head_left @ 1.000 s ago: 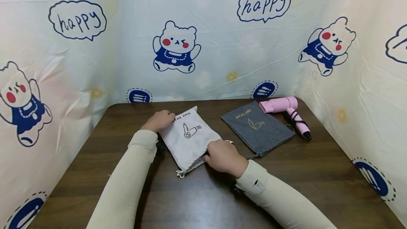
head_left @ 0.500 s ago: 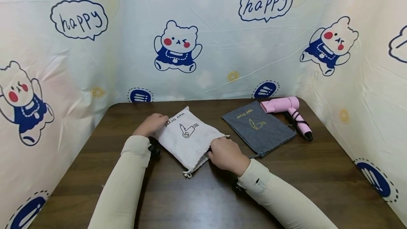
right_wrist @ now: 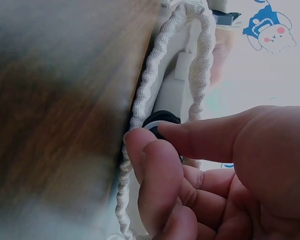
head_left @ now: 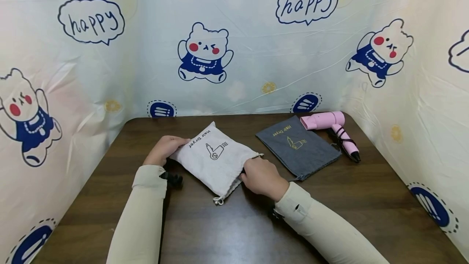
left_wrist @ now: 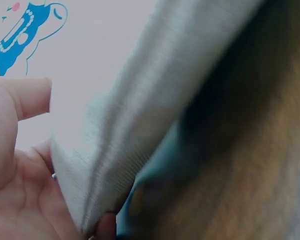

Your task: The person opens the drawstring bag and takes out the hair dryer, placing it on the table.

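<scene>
A white drawstring bag printed "Hair Dryer" lies on the table, bulging, its mouth toward the front right. At its left corner my left hand grips the cloth; the left wrist view has that corner between thumb and fingers. My right hand is at the bag's mouth. Inside the wavy-edged opening, the right wrist view shows a white, black-ended object, seemingly a hair dryer handle. My right thumb and forefinger pinch its black end; the bag hides the remainder.
To the right lies a flat dark grey drawstring bag with gold print. A pink hair dryer, black cord wound round its handle, overlaps that bag's far corner. Behind the wooden table hangs a printed curtain.
My left hand has shifted left along the white bag to its left corner, and the bag has turned a little with it. The right hand has barely moved at the mouth.
</scene>
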Tool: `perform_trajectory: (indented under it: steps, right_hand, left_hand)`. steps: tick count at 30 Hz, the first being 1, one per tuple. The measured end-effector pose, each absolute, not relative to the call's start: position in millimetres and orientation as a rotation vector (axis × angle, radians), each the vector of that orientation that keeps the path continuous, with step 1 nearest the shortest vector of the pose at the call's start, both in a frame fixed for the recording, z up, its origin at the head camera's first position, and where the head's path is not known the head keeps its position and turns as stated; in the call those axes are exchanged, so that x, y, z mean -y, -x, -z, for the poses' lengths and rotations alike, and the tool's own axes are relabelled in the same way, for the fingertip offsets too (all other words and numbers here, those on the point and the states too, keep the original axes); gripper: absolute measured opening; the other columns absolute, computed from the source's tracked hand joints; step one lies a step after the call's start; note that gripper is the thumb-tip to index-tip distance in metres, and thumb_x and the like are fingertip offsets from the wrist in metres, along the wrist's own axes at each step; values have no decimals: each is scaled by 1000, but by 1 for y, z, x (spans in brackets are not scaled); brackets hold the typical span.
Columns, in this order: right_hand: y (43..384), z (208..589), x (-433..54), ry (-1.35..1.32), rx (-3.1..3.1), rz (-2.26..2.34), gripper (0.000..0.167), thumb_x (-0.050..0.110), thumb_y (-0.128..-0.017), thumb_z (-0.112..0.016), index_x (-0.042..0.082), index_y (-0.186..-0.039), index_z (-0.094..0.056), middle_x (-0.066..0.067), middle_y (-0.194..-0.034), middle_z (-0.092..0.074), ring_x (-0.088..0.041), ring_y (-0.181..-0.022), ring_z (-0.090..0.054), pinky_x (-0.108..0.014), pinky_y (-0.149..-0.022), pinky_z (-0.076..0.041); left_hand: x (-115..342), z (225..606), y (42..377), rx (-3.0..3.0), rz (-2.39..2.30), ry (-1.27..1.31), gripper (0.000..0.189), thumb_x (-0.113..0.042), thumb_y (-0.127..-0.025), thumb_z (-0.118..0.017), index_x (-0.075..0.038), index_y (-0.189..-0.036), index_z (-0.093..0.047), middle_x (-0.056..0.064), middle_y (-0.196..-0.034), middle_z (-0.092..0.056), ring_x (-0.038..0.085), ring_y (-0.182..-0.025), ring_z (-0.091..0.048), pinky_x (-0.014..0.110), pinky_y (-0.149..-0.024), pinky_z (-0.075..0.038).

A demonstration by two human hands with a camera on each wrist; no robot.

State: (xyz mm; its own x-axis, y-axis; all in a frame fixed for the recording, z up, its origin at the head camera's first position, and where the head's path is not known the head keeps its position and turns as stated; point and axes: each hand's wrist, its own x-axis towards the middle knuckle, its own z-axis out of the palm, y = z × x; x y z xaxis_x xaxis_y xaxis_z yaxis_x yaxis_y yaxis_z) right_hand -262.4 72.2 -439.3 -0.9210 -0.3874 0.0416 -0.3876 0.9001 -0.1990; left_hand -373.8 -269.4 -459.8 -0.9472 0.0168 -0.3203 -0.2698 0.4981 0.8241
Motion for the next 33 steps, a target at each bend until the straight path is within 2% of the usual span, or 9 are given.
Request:
perform_trajectory:
  steps: [8,23,29,33]
  right_hand:
    - [265,439,-73,-606,3080,-361,40,32,-100,-66,19,-63,-58,1,-57,-52,-17,-52,-51,-39,-47,-40]
    - [265,437,-76,-589,3150,-295,33,44,-100,-65,24,-73,-66,3,-61,-55,-15,-57,-56,-40,-51,-45]
    - [263,435,-78,-600,3145,-294,36,45,-100,-65,24,-71,-63,2,-59,-54,-15,-55,-55,-39,-51,-45]
    - [261,435,-81,-605,3138,-309,36,43,-101,-65,23,-70,-61,2,-59,-54,-15,-55,-55,-39,-51,-45]
  left_hand:
    - [271,462,374,-2432,-1514,264,54,-48,-97,-70,-9,-134,-70,12,-143,-59,28,-130,-51,41,-107,-42]
    - [269,461,374,-2417,-1528,287,52,-44,-98,-69,-6,-133,-69,12,-140,-60,26,-128,-51,37,-103,-43]
    - [270,464,374,-2422,-1545,268,50,-43,-98,-69,-5,-131,-70,11,-133,-63,24,-120,-55,33,-95,-45]
    - [270,465,374,-2419,-1558,269,50,-42,-98,-69,-4,-131,-70,11,-134,-63,24,-121,-54,33,-96,-45]
